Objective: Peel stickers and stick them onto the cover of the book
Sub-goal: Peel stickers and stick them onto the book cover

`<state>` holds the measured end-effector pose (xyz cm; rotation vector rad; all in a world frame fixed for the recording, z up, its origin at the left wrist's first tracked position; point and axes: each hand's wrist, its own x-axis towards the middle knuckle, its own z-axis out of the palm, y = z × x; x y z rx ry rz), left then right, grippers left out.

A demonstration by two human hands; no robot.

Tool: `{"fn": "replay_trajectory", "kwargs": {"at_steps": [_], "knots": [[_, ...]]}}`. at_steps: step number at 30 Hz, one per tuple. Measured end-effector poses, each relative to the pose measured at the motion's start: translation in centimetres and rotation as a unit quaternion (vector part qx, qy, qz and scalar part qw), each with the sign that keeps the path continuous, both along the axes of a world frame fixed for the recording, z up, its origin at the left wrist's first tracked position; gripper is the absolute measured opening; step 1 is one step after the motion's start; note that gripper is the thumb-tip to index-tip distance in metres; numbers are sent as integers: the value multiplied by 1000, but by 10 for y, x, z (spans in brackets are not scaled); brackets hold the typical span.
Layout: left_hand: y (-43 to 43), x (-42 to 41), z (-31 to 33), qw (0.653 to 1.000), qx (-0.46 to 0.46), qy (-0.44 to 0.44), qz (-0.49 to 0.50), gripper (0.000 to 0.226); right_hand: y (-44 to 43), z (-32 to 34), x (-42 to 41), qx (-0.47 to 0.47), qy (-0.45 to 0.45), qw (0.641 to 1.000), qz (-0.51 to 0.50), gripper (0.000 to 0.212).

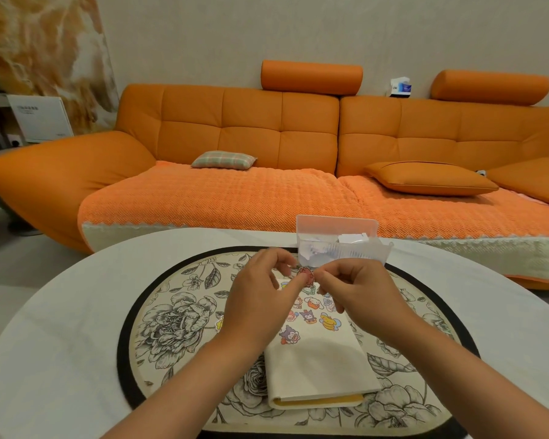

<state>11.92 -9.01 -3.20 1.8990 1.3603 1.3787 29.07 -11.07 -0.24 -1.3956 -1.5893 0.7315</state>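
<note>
Book (317,362), cream matte cover, lies flat on a round floral mat (171,315) on the white table (61,312). Its long axis runs away from the person, yellow edge nearest. Cartoon stickers (311,315) cover its far half. Above that half, left hand (260,305) and right hand (358,296) each keep a pinching grip on one small red sticker (306,274), fingers curled. Behind, a clear plastic box (339,245) holds paper scraps. Beyond, an orange quilted sofa (251,128). Writing on the far white carton (40,118) is too small to read.
</note>
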Motion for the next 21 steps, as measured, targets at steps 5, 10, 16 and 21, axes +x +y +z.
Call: {"fn": "replay_trajectory", "kwargs": {"at_steps": [5, 10, 16, 21], "knots": [[-3, 6, 2, 993, -78, -68, -64, 7, 2, -6, 0, 37, -59, 997, -25, 14], [-6, 8, 5, 968, -172, -162, -90, 6, 3, -10, 1, 74, -137, 987, -41, 11], [-8, 11, 5, 962, -194, -174, -84, 8, 2, -13, 1, 105, -183, 977, -42, 11], [-8, 11, 5, 969, -184, -143, -86, 10, 2, -14, -1, 109, -190, 974, -50, 11]]}}
